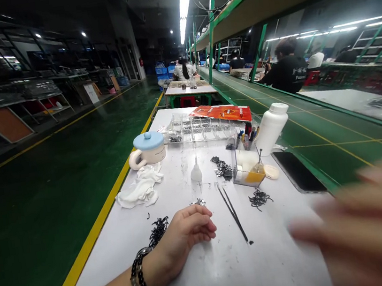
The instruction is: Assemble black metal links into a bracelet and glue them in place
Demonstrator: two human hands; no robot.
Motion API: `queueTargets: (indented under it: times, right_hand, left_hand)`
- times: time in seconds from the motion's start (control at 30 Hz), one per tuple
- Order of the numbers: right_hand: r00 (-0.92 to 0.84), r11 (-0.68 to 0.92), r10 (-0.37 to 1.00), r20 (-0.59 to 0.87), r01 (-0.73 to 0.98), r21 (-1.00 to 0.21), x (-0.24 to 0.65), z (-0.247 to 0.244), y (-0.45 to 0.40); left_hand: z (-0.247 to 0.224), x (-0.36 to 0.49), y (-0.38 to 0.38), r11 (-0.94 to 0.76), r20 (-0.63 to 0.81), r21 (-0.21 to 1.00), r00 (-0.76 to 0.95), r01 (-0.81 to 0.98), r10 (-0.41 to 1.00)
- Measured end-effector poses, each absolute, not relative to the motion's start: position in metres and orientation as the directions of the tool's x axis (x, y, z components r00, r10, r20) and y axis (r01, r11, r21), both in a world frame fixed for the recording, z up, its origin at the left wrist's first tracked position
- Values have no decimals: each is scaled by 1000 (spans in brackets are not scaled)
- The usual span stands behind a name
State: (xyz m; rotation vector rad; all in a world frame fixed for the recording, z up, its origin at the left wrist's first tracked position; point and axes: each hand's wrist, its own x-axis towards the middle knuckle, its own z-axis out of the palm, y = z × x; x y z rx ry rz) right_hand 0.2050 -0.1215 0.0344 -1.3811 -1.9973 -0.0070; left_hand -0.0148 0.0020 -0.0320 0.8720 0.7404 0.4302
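My left hand (pixel 189 230) rests on the white tabletop (pixel 274 254), its fingers loosely curled with a gap to the thumb and nothing visible in them. Beside its wrist is a pile of small black curved pieces (pixel 158 231); just beyond the fingers lie some tiny shiny bits (pixel 198 202). My right hand (pixel 372 221) is raised at the right edge, smeared by motion, so its grip is unclear. Between the hands lies a pair of dark tweezers (pixel 234 213), with a small black piece (pixel 251 242) at its near end. A second pile of black pieces (pixel 260 198) sits further right.
A lidded mug (pixel 150 149), crumpled tissue (pixel 140 188), small dropper bottle (pixel 196 170), clear divided tray (pixel 203 129), clear box (pixel 248 173), white bottle (pixel 272 129) and phone (pixel 299 171) stand around the table. A co-worker (pixel 285 70) sits beyond the green belt on the right.
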Motion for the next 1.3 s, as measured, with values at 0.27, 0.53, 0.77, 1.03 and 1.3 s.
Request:
queueTargets:
  times: [0.27,0.53,0.77,1.03,1.3]
  right_hand:
    - [12,-12,980,201,1000,-1,203,30,26]
    - [99,-105,985,-143,994,-30,183,1,103]
    - [114,-86,992,59,931,-355,196,16,72]
    - [98,160,969,228,452,-877,174,-10,-34]
    - [85,256,951,298,329,-909,141,-33,-49]
  left_hand:
    - [-32,-14,-1,572,-389,819,688,-46,612]
    - [-33,-15,0,548,-365,834,685,-60,631]
    - [-35,-15,1,502,-327,863,698,-54,637]
    - [-35,-15,-2,277,-140,953,635,-121,760]
    - [-41,-16,-2,240,-110,965,676,-101,729]
